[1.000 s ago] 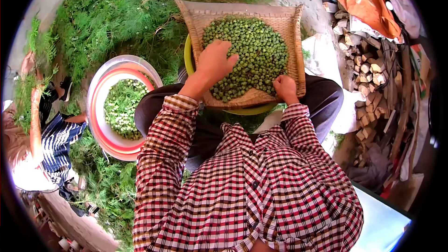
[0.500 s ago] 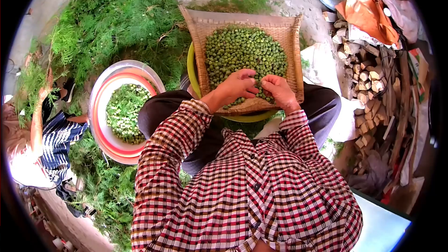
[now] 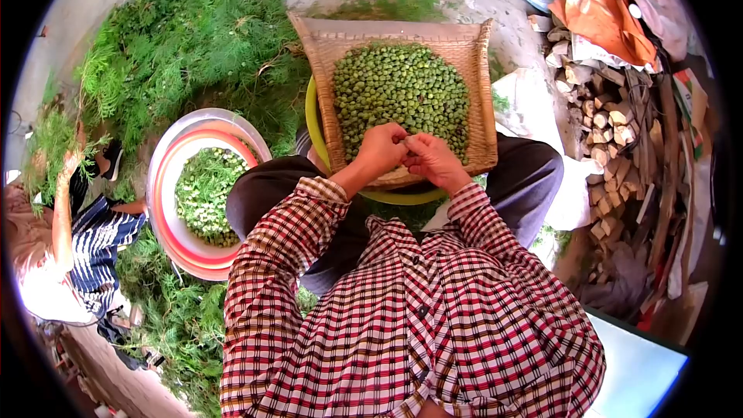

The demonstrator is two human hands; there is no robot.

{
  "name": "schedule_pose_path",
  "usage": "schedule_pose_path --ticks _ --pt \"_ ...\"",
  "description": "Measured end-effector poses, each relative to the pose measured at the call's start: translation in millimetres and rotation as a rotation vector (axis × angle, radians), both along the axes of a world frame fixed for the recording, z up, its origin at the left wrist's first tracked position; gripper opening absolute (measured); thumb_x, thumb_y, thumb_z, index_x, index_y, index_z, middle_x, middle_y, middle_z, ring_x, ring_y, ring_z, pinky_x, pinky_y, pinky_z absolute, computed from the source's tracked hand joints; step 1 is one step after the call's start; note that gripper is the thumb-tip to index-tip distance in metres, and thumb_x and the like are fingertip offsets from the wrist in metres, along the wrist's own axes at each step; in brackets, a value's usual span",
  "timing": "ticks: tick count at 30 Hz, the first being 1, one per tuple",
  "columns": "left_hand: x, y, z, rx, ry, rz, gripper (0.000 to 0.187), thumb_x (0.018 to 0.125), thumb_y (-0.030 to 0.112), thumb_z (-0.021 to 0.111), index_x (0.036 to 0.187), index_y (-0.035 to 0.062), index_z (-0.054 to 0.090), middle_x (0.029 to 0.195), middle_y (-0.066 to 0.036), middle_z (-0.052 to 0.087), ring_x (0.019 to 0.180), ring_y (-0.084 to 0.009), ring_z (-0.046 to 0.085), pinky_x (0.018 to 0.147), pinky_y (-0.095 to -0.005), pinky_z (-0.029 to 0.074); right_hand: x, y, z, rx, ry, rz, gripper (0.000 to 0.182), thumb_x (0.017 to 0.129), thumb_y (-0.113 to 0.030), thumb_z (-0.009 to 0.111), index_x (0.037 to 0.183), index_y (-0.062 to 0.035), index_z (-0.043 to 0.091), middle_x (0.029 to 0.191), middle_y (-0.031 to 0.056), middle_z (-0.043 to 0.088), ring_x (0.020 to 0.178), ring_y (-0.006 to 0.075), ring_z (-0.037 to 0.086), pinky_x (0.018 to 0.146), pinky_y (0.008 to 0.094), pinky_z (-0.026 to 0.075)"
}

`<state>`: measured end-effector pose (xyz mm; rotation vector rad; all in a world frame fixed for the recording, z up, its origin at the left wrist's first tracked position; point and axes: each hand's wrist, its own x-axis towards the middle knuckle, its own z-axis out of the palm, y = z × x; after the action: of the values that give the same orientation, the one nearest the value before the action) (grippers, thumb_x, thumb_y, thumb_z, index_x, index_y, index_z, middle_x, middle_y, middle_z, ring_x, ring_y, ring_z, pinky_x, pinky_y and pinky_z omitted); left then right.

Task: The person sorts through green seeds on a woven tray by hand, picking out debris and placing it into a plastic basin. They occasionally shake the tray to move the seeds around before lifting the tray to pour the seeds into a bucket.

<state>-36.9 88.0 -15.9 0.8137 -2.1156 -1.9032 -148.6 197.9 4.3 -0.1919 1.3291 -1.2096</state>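
The small round green fruits, hard-looking and knobbly [image 3: 402, 85], lie heaped in a shallow square tray of woven tan wicker [image 3: 483, 101], which rests over a round yellow plastic basin [image 3: 313, 120] between the person's knees. Each fruit should be light, firm and apt to roll, best taken singly between thumb and fingertip; the full tray is probably fairly heavy but slightly springy, and its raised left and right sides look like the surest places to grip. The bare left hand [image 3: 379, 151] and bare right hand [image 3: 435, 161] meet above the tray's near edge, fingers curled in and the tips pressed together, the two hands touching or almost so. Something tiny may be pinched there, but it is too small to make out. The fruits nearest the hands lie just beyond the knuckles; whether any finger touches them cannot be told. To the left stands a round white plastic basin with a red-orange rim [image 3: 200, 265], holding green sprigs and paler fruits, with feathery green cut branches [image 3: 186, 39] spread on the ground farther off.
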Motion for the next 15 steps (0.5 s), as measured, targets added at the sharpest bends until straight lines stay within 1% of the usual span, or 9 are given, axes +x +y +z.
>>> schedule_pose_path --ticks 1,2,6,7,8,9,11,13,15 --pt "0 0 0 0.001 0.004 -0.008 0.015 0.077 0.004 0.058 0.089 -0.0044 0.056 0.068 -0.008 0.059 0.058 -0.0119 0.057 0.051 -0.0238 0.046 2 1 0 -0.005 0.018 0.017 0.021 0.085 -0.029 0.058 0.087 -0.0091 0.053 0.078 0.0029 0.060 0.064 0.0095 0.056 0.056 0.0215 0.044" --pt "0 0 -1 0.038 -0.023 -0.017 0.015 0.076 0.005 0.059 0.087 -0.0042 0.056 0.069 -0.008 0.059 0.057 -0.0121 0.057 0.050 -0.0240 0.045 3 2 1 -0.009 0.019 0.001 0.020 0.084 -0.028 0.059 0.086 -0.0090 0.052 0.074 0.0018 0.059 0.060 0.0090 0.054 0.055 0.0212 0.043" --pt "5 -3 9 0.178 -0.067 -0.062 0.015 0.075 0.006 0.061 0.085 -0.0035 0.056 0.068 -0.009 0.060 0.055 -0.0126 0.056 0.049 -0.0246 0.045 -3 7 -13 -0.068 0.022 0.027 0.018 0.085 -0.026 0.058 0.086 -0.0092 0.052 0.072 0.0004 0.057 0.058 0.0088 0.052 0.053 0.0216 0.043" --pt "5 -3 12 0.234 -0.066 -0.062 0.015 0.075 0.006 0.061 0.086 -0.0034 0.056 0.068 -0.009 0.060 0.055 -0.0126 0.056 0.049 -0.0247 0.045 -1 8 -11 -0.068 -0.094 -0.008 0.016 0.085 -0.024 0.058 0.086 -0.0091 0.052 0.073 0.0001 0.056 0.058 0.0087 0.052 0.052 0.0219 0.043" --pt "5 -3 16 0.235 -0.066 -0.061 0.015 0.075 0.006 0.061 0.086 -0.0034 0.056 0.068 -0.009 0.060 0.055 -0.0126 0.056 0.049 -0.0247 0.045 -1 9 -10 -0.068 -0.210 -0.043 0.015 0.086 -0.023 0.057 0.087 -0.0091 0.052 0.073 -0.0002 0.056 0.058 0.0087 0.051 0.052 0.0222 0.043" --pt "5 -3 19 0.214 -0.072 -0.079 0.015 0.075 0.006 0.062 0.085 -0.0033 0.056 0.068 -0.009 0.060 0.055 -0.0126 0.056 0.049 -0.0245 0.046 -1 10 -12 -0.067 -0.210 -0.042 0.015 0.086 -0.023 0.057 0.087 -0.0091 0.052 0.073 -0.0002 0.056 0.058 0.0087 0.051 0.052 0.0222 0.043" --pt "8 -5 20 0.192 -0.078 -0.087 0.015 0.075 0.006 0.062 0.085 -0.0031 0.056 0.067 -0.008 0.059 0.056 -0.0126 0.056 0.049 -0.0244 0.046 -2 9 -17 -0.080 -0.307 -0.035 0.011 0.086 -0.018 0.056 0.087 -0.0087 0.051 0.076 0.0002 0.056 0.060 0.0097 0.052 0.051 0.0232 0.043" --pt "10 -7 19 0.292 -0.029 -0.089 0.014 0.075 0.006 0.062 0.084 -0.0030 0.056 0.066 -0.008 0.058 0.055 -0.0130 0.057 0.049 -0.0244 0.046 -2 9 -16 -0.102 -0.347 -0.044 0.010 0.085 -0.016 0.056 0.088 -0.0082 0.052 0.076 0.0006 0.056 0.060 0.0103 0.052 0.052 0.0235 0.043" --pt "11 -9 21 0.326 -0.025 -0.099 0.014 0.074 0.004 0.062 0.084 -0.0028 0.056 0.065 -0.008 0.058 0.055 -0.0131 0.057 0.049 -0.0245 0.046 -3 10 -16 -0.122 -0.387 -0.055 0.009 0.084 -0.015 0.056 0.089 -0.0078 0.052 0.077 0.0010 0.056 0.061 0.0110 0.052 0.052 0.0239 0.043"
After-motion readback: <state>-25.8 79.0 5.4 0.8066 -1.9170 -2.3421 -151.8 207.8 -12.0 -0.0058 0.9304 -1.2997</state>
